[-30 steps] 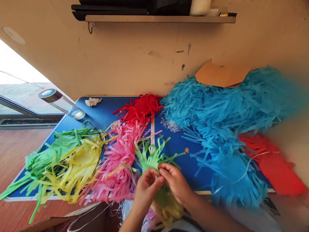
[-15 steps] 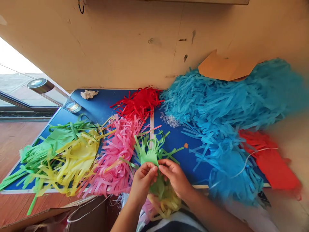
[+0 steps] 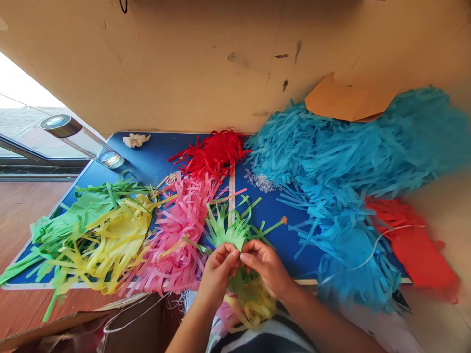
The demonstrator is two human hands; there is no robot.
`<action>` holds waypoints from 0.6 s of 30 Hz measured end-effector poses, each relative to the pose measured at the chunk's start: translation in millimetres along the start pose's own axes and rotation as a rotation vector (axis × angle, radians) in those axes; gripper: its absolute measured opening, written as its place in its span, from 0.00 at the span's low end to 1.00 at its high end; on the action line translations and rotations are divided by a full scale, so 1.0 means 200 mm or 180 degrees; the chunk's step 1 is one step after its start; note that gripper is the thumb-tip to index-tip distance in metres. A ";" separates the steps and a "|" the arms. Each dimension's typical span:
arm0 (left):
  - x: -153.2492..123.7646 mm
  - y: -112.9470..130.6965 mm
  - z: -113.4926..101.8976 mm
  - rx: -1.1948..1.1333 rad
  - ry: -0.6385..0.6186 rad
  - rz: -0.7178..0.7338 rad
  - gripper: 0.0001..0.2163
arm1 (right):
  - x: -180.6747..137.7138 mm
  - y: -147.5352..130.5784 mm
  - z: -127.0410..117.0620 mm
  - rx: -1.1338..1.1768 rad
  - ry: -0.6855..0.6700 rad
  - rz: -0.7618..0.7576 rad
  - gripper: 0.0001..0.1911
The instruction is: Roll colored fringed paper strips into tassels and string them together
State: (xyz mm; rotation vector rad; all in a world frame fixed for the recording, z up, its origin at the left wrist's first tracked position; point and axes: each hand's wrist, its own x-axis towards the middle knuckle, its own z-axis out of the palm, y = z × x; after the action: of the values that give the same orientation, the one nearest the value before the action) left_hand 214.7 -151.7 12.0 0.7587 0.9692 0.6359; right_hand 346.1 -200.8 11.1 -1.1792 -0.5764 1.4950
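My left hand (image 3: 218, 272) and my right hand (image 3: 267, 267) meet at the near edge of the blue table (image 3: 154, 162). Both pinch the gathered base of a green paper fringe (image 3: 231, 226), whose cut strips fan out away from me. Below my hands, more green and yellow fringe (image 3: 250, 304) hangs off the table edge toward my lap. A pink fringe pile (image 3: 178, 235) lies just left of my left hand.
Yellow (image 3: 110, 240) and green (image 3: 69, 220) fringe piles cover the table's left; red fringe (image 3: 213, 154) lies at the back. A large blue fringe heap (image 3: 342, 166) with red paper (image 3: 415, 245) fills the right. A clear bottle (image 3: 79, 139) lies at the back left, near crumpled paper (image 3: 135, 140).
My view has tilted down slightly, so the shelf has left the top of the picture. My hands stay pinched on the green fringe and have shifted it a little.
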 end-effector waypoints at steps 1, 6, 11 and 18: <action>0.00 0.00 0.00 0.0058 0.0035 0.0031 0.19 | 0.00 0.00 0.00 -0.0006 0.0038 0.0018 0.18; -0.01 0.01 0.02 0.0278 0.0146 0.0094 0.19 | 0.01 0.01 0.00 0.0006 0.0203 0.0147 0.16; -0.01 0.01 0.02 0.0305 0.0167 0.0084 0.18 | 0.01 0.02 0.00 0.0089 0.0259 0.0232 0.16; -0.04 0.01 0.01 0.0912 0.0265 0.0452 0.15 | 0.01 0.03 0.01 0.0241 0.0409 0.0289 0.14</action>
State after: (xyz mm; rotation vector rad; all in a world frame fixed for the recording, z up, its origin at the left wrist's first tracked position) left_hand 213.0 -157.6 18.3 1.0686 1.1035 0.6634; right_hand 341.9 -200.4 6.9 -1.2461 -0.3807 1.4918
